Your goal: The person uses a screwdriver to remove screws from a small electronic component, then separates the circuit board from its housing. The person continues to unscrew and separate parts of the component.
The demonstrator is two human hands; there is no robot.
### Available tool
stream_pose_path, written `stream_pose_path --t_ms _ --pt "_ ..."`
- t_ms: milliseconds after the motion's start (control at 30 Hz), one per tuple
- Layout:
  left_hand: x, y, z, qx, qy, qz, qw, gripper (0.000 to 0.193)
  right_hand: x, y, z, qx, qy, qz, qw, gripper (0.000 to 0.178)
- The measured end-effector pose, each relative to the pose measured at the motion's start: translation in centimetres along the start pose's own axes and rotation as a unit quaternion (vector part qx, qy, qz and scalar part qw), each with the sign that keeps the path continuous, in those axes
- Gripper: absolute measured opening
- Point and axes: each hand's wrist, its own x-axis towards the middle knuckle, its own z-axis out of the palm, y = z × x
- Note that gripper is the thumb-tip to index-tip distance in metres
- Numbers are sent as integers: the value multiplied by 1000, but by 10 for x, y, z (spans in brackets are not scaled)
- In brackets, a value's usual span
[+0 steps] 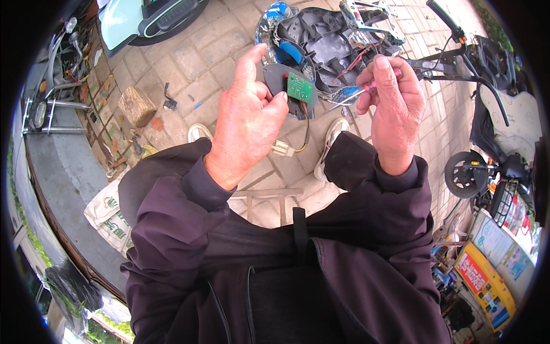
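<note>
My left hand [246, 112] pinches a small green circuit board [300, 88] between thumb and curled fingers, its index finger stretched out away from me. Behind the board is a dark oval piece [275, 77]; whether the two are joined I cannot tell. Wires run down from the board to a pale plug connector [283, 148]. In my right hand [395, 112] is a screwdriver, gripped by its pinkish-red handle, with the thin metal shaft [347, 101] pointing left toward the board. The shaft's tip appears apart from the board.
Beyond my hands lies an opened black and blue plastic body [321, 43] with loose wires. A wooden block [137, 107] sits on the paving at left. A scooter [487, 86] stands at right, a yellow box [486, 281] at lower right, and a cloth bag [109, 215] at left.
</note>
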Motion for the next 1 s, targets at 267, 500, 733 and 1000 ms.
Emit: stream_pose_path --t_ms 267,500,733,1000 --pt "5 -8 4 -73 -37 11 997 33 0 5 2 63 -21 -5 998 24" --pt "3 -10 6 -107 -39 -3 994 22 -3 6 5 52 -25 -9 998 22" --pt "1 -9 6 -107 -42 1 993 22 -6 8 10 46 -25 -22 998 20" --pt "2 -13 6 -126 -52 11 991 22 -5 9 10 42 -31 -28 998 19"
